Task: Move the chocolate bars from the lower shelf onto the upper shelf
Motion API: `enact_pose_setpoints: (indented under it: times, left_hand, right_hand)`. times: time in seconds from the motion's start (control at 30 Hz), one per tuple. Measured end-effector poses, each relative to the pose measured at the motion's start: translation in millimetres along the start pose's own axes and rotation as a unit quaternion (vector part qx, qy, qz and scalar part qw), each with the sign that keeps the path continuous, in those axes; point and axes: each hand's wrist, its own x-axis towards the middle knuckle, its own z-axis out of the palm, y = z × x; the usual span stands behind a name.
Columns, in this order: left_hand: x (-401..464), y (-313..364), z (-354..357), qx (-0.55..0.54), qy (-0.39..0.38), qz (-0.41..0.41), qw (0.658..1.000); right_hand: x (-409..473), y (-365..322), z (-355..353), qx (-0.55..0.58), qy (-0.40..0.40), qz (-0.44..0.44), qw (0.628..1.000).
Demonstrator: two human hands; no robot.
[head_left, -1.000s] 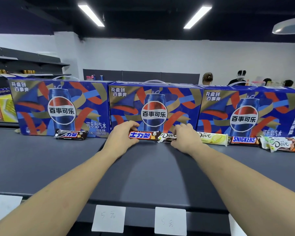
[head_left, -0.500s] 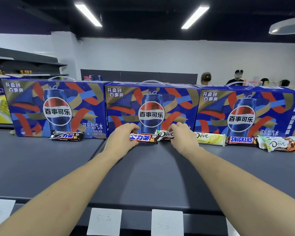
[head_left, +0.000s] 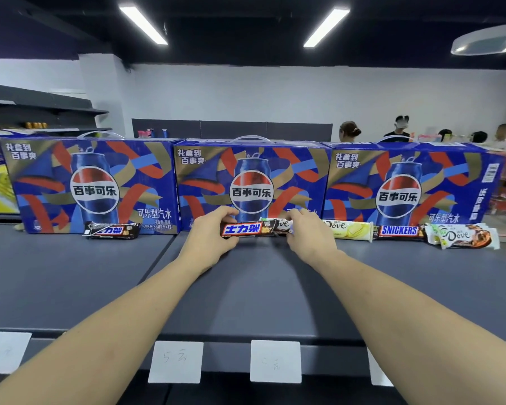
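Illumination is bright and even, supplied by two ceiling strip lights (head_left: 143, 24) above and beyond the hands (head_left: 209, 239), both blown out to white, with a glaring round fixture (head_left: 487, 42) up to the right. Soft, faint shadows lie on the dark shelf (head_left: 70, 276) under the forearms and just below the hands; the cola boxes (head_left: 250, 182) behind them show a mild sheen. Wide-angle distortion bows the ceiling and shelf edge toward the borders and stretches the forearms, the right hand (head_left: 308, 233) is slightly motion-blurred, and the people (head_left: 400, 127) beyond to the right are soft.
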Motion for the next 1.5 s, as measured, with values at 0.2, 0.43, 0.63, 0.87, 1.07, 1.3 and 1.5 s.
enact_pose_setpoints:
  times: [0.2,0.43,0.63,0.87,1.07,1.3,1.5]
  left_hand:
    - [-11.6,16.2,2.4,-0.037,0.007,-0.006,0.999]
    - [-33.0,42.9,4.6,0.009,0.034,0.000,0.999]
    - [-65.2,55.7,-10.6,0.111,0.019,0.005,0.994]
    - [-101.7,51.1,-66.3,0.156,0.039,-0.007,0.987]
    - [-137.0,47.6,-96.3,0.148,0.044,-0.020,0.988]
    - [-159.5,78.2,-82.6,0.129,0.027,0.008,0.991]
    - [-167.2,131.2,-42.9,0.102,0.013,0.057,0.993]
  right_hand:
    - [-13.8,12.1,-15.3,0.003,-0.016,0.013,1.000]
    - [-32.0,16.1,-30.2,0.008,-0.019,0.014,1.000]
    - [-52.5,5.8,-40.0,0.005,-0.042,0.030,0.999]
    - [-80.3,-39.6,-57.7,0.017,-0.025,0.022,0.999]
    - [-121.5,-82.3,-75.8,0.041,-0.023,0.009,0.999]
    - [-173.5,-82.1,-109.0,0.030,-0.019,0.008,0.999]
    - [-207.7,-23.6,-136.3,0.003,-0.002,0.054,0.999]
